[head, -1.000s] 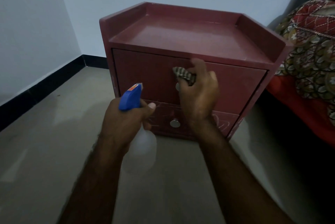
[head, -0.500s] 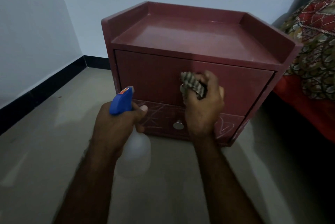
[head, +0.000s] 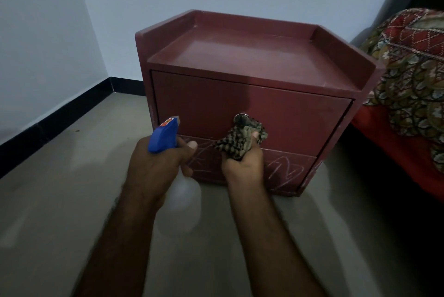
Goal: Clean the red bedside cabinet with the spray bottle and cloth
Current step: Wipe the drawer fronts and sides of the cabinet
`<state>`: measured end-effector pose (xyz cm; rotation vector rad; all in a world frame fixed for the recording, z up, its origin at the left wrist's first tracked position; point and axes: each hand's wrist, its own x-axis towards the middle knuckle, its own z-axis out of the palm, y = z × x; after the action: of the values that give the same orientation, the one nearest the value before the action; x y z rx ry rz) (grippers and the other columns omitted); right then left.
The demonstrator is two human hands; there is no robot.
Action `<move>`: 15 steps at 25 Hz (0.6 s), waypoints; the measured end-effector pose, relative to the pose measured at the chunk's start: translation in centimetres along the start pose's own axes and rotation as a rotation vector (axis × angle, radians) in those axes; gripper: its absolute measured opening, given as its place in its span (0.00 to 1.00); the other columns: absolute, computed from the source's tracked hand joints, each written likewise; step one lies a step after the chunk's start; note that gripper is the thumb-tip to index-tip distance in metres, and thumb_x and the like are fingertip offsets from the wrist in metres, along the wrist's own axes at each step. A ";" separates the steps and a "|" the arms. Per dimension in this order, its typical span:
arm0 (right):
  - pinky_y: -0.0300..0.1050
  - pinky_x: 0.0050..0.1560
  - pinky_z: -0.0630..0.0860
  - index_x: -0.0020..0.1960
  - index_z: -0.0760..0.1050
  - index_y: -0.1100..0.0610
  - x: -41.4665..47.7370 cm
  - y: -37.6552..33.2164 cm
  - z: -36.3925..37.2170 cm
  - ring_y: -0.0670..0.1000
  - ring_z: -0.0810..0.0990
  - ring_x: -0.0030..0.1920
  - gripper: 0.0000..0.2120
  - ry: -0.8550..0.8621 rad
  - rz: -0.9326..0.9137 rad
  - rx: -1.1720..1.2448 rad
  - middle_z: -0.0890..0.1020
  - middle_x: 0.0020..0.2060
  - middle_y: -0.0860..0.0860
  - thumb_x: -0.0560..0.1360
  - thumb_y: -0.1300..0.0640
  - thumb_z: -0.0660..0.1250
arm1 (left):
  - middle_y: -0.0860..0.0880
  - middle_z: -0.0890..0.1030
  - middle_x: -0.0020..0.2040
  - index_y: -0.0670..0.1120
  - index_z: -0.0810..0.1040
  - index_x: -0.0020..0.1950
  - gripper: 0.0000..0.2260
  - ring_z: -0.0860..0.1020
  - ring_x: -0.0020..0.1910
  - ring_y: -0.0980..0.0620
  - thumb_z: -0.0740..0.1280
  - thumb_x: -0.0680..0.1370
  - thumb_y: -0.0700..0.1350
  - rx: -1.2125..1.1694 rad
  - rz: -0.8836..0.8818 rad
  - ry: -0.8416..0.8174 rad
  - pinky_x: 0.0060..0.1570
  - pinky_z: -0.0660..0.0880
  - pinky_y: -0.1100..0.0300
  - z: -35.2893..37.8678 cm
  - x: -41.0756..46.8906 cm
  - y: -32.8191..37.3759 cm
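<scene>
The red bedside cabinet [head: 240, 56] stands on the floor [head: 60, 188]. The left hand [head: 156, 167] grips the spray bottle [head: 165, 134]; the right hand [head: 242, 164] clutches the bunched cloth [head: 240, 139] at the upper drawer knob [head: 241, 117]. Risk: the cloth may snag the knob and drag the drawer open.

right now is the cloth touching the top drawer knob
Cannot tell. In the head view the cloth, gripped by the right hand, overlaps the lower edge of the knob, but contact in depth is unclear.

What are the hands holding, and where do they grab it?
The left hand grips the spray bottle round its neck. The right hand holds the cloth bunched up, by its lower part.
</scene>
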<state>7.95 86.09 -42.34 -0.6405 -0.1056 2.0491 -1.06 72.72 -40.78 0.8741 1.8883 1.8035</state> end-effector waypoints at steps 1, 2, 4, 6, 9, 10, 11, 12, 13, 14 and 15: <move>0.45 0.50 0.81 0.50 0.80 0.58 -0.3 -0.1 0.3 0.52 0.84 0.43 0.15 0.004 0.045 0.028 0.85 0.46 0.54 0.86 0.53 0.58 | 0.48 0.81 0.31 0.45 0.81 0.43 0.05 0.83 0.30 0.46 0.75 0.74 0.43 0.004 -0.003 0.001 0.42 0.77 0.54 0.1 0.0 0.0; 0.46 0.54 0.78 0.50 0.79 0.58 -0.5 0.0 0.9 0.53 0.82 0.45 0.15 0.018 0.078 0.026 0.83 0.46 0.54 0.87 0.55 0.56 | 0.49 0.81 0.31 0.46 0.81 0.42 0.04 0.82 0.31 0.46 0.75 0.74 0.43 0.005 -0.004 0.004 0.43 0.77 0.55 0.2 0.0 0.1; 0.46 0.49 0.78 0.47 0.78 0.59 -0.9 -0.1 1.1 0.54 0.80 0.43 0.15 0.031 0.127 -0.007 0.83 0.43 0.54 0.86 0.60 0.55 | 0.49 0.82 0.32 0.51 0.82 0.40 0.06 0.82 0.31 0.46 0.75 0.74 0.43 0.003 0.005 0.006 0.42 0.78 0.53 0.4 -0.1 0.0; 0.42 0.38 0.79 0.47 0.77 0.59 -1.8 0.0 0.6 0.51 0.81 0.39 0.12 -0.052 0.135 -0.133 0.84 0.35 0.52 0.85 0.63 0.57 | 0.49 0.81 0.32 0.54 0.82 0.37 0.09 0.82 0.30 0.46 0.76 0.74 0.42 0.001 0.007 0.004 0.43 0.80 0.49 0.5 -0.3 -0.2; 0.38 0.31 0.78 0.43 0.77 0.57 -1.7 -0.1 -0.6 0.49 0.78 0.36 0.14 -0.065 0.200 -0.035 0.81 0.31 0.51 0.85 0.60 0.58 | 0.48 0.81 0.30 0.51 0.81 0.38 0.07 0.81 0.29 0.47 0.76 0.74 0.42 0.011 -0.005 -0.001 0.42 0.81 0.48 0.4 -0.2 -0.2; 0.37 0.30 0.78 0.41 0.78 0.57 -1.7 0.1 -0.7 0.49 0.78 0.35 0.17 -0.060 0.233 0.020 0.80 0.31 0.51 0.85 0.58 0.58 | 0.48 0.81 0.30 0.48 0.81 0.38 0.07 0.81 0.29 0.47 0.75 0.74 0.42 0.010 -0.011 0.008 0.41 0.81 0.48 0.0 0.0 -0.2; 0.38 0.31 0.79 0.39 0.81 0.58 -1.7 0.6 -0.9 0.50 0.81 0.35 0.19 -0.071 0.238 0.006 0.82 0.32 0.52 0.85 0.58 0.58 | 0.47 0.81 0.31 0.47 0.80 0.38 0.07 0.81 0.30 0.47 0.76 0.74 0.43 0.005 -0.013 0.026 0.41 0.81 0.48 -0.4 0.3 -0.3; 0.40 0.35 0.81 0.40 0.85 0.59 -1.8 1.3 -0.9 0.52 0.85 0.37 0.20 -0.091 0.234 -0.044 0.85 0.36 0.55 0.84 0.58 0.59 | 0.47 0.81 0.31 0.46 0.80 0.37 0.08 0.82 0.30 0.46 0.76 0.74 0.43 -0.004 -0.015 0.053 0.40 0.81 0.48 -0.8 0.6 -0.4; 0.45 0.44 0.84 0.46 0.86 0.62 -2.1 2.2 -1.2 0.55 0.87 0.44 0.18 -0.113 0.222 -0.090 0.87 0.44 0.59 0.84 0.58 0.60 | 0.46 0.81 0.32 0.45 0.80 0.37 0.08 0.82 0.30 0.46 0.76 0.74 0.43 -0.015 -0.018 0.091 0.40 0.82 0.49 -1.3 0.9 -0.6; 0.51 0.57 0.82 0.55 0.85 0.63 -2.0 3.1 -1.3 0.58 0.85 0.53 0.15 -0.125 0.230 -0.125 0.86 0.53 0.62 0.84 0.58 0.61 | 0.46 0.81 0.32 0.46 0.80 0.36 0.08 0.82 0.30 0.46 0.76 0.74 0.43 -0.027 -0.026 0.132 0.39 0.81 0.50 -1.8 1.2 -0.7; 0.55 0.65 0.78 0.63 0.81 0.64 -2.2 3.8 -1.3 0.59 0.83 0.58 0.15 -0.117 0.235 -0.142 0.83 0.61 0.62 0.83 0.59 0.62 | 0.47 0.81 0.31 0.46 0.80 0.37 0.08 0.81 0.30 0.46 0.76 0.74 0.42 -0.040 -0.038 0.171 0.38 0.81 0.50 -2.3 1.5 -0.8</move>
<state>6.53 81.94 -43.85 -0.6445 -0.2572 2.3220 -3.79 72.02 -41.17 0.6846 1.9492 1.9398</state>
